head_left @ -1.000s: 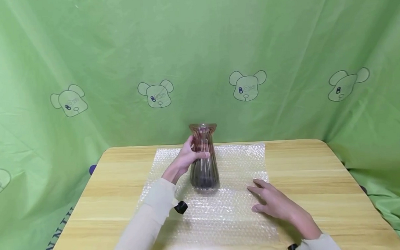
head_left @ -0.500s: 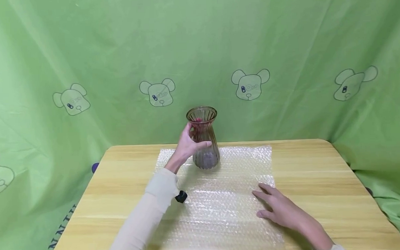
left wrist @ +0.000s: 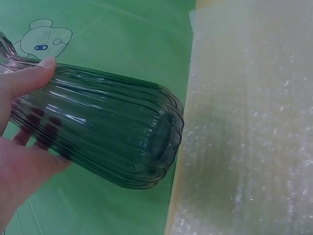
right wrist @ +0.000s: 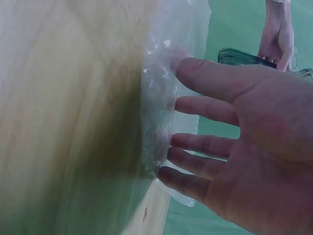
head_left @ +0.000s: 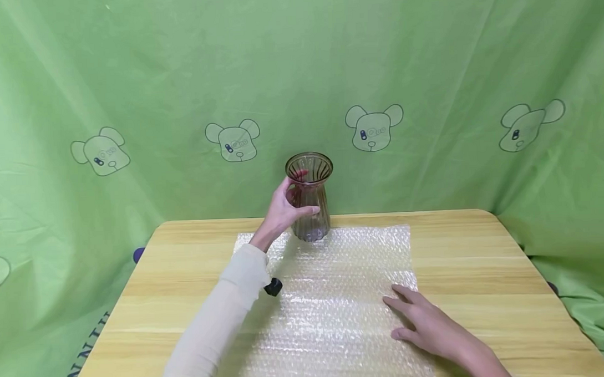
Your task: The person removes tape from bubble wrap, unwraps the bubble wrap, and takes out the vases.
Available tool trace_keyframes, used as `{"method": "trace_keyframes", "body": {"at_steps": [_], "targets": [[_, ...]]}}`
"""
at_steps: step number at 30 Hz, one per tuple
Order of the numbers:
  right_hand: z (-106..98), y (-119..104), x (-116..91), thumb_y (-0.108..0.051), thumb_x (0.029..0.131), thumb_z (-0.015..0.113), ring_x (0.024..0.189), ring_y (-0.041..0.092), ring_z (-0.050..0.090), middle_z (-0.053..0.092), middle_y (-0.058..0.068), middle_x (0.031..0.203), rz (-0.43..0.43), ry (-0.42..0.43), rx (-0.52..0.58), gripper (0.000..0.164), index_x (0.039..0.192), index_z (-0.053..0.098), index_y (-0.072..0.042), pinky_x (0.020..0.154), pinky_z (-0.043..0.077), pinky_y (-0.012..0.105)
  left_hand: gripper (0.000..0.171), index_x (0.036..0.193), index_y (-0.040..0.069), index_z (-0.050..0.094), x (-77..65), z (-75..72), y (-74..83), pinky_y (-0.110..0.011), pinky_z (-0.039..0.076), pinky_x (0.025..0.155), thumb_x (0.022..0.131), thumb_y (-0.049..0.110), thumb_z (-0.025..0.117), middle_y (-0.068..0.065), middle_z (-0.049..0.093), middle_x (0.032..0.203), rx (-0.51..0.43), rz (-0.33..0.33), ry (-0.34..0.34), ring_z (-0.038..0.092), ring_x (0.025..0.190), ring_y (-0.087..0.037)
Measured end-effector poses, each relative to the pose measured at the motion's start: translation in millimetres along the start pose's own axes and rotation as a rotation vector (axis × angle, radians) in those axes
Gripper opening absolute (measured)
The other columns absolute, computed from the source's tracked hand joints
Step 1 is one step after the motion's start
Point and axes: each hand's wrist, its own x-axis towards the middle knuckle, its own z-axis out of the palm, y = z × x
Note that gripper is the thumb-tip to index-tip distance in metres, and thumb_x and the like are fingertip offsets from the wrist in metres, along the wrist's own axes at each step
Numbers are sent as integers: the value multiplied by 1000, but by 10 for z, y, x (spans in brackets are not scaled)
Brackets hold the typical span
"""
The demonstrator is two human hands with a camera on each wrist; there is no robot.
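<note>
My left hand (head_left: 281,211) grips a ribbed glass vase (head_left: 313,228) around its narrow upper part, thumb across the near side. The vase leans a little, its flared mouth turned partly toward me, and is held up by the table's back edge. In the left wrist view the clear lower body of the vase (left wrist: 117,132) points toward the wrap. My right hand (head_left: 429,325) rests with spread fingers at the right edge of a sheet of bubble wrap (head_left: 331,304). From the right wrist, the fingertips (right wrist: 182,139) touch the edge of the wrap (right wrist: 159,88).
A pale wooden table (head_left: 464,260) with rounded back corners carries the flat wrap. Green cloth (head_left: 298,72) printed with bear heads hangs behind and around it. A small black device (head_left: 273,287) sits at my left wrist.
My left hand has lifted the vase off the middle of the wrap and moved it toward the back edge. The wrap and my right hand have shifted slightly toward me.
</note>
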Motion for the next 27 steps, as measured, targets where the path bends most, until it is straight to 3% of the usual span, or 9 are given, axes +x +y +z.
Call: {"method": "trace_keyframes", "body": {"at_steps": [9, 27], "targets": [[25, -5, -38, -30, 84, 84, 134, 53, 45, 44, 32, 150, -17, 26, -25, 67, 139, 61, 1, 103, 47, 64, 90, 147, 27, 50, 82, 85, -35, -53, 41, 115, 72, -3, 88, -1, 58, 143, 11, -26, 1, 54, 133, -25], [28, -10, -52, -31, 84, 84, 134, 52, 46, 43, 32, 151, -7, 11, -23, 68, 139, 61, 0, 102, 48, 63, 92, 151, 18, 46, 197, 172, -265, -48, 39, 117, 72, -7, 86, -9, 58, 145, 20, -77, -1, 53, 135, -30]]}}
